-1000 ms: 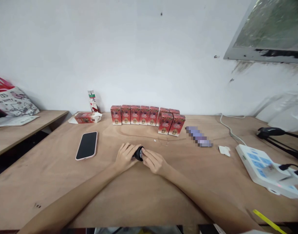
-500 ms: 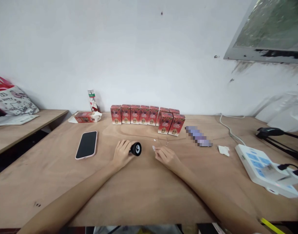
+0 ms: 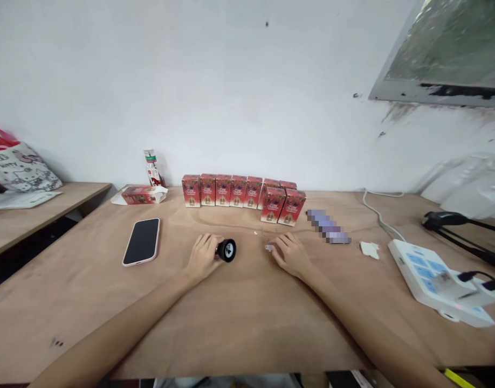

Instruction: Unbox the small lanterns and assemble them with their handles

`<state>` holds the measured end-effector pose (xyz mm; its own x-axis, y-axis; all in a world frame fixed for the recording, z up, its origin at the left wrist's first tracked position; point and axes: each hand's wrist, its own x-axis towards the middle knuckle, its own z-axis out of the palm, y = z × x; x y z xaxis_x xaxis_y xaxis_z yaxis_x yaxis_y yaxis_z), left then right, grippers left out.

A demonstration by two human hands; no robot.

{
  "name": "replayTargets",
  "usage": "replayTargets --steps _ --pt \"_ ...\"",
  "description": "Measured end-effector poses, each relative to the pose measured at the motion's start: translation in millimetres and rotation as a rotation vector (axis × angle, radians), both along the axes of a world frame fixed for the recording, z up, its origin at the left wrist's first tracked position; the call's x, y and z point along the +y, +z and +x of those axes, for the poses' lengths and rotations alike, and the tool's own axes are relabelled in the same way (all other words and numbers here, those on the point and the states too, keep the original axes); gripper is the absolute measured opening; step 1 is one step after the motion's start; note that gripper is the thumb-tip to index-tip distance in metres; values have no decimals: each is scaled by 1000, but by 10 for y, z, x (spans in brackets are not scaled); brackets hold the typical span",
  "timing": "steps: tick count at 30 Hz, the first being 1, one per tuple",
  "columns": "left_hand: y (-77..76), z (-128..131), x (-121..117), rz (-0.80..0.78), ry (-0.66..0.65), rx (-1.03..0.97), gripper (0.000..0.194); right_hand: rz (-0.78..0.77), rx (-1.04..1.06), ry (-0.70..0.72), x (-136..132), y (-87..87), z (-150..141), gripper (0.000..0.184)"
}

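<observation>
Indoor workroom, plain; home or small workshop, cannot tell which. Evidence: wooden table (image 3: pixel 231 334), its back edge against a marked white wall (image 3: pixel 183 91); matching red boxes (image 3: pixel 238 192), which stand together along that edge; white power strip (image 3: pixel 411 269) toward the right edge; second table (image 3: pixel 49 215) beyond the left edge.

The left hand (image 3: pixel 204 255) grips a black cylinder (image 3: pixel 226 250); the right hand (image 3: pixel 291 255), apart from it, has a small white piece (image 3: pixel 268 248) at its fingertips — red boxes (image 3: pixel 238 191) stand beyond both hands, and a phone (image 3: pixel 141 242) lies left of the left hand.
</observation>
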<state>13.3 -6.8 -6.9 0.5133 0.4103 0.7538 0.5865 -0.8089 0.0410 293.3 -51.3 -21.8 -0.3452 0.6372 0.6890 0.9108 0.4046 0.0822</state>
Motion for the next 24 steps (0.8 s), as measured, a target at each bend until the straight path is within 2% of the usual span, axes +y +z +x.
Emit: replayTargets --steps 3,7,9,11,15,19,24 --pt "-9 30 20 0 -25 7 23 -61 37 -58 40 -31 25 21" --pt "1 81 32 -15 -73 1 31 12 104 -180 51 -24 -8 21" --pt "14 111 30 -22 -101 0 30 94 192 -111 13 13 -100 18" --pt "26 137 26 -26 -108 5 30 176 276 20 -45 58 -249 14" --pt "44 160 13 -10 -107 15 30 263 333 230 -112 121 -607 6" --pt "56 160 2 57 -126 14 29 299 331 304 -52 135 -814 7" --pt "47 164 8 73 -98 19 28 289 356 345 21 114 -852 10"
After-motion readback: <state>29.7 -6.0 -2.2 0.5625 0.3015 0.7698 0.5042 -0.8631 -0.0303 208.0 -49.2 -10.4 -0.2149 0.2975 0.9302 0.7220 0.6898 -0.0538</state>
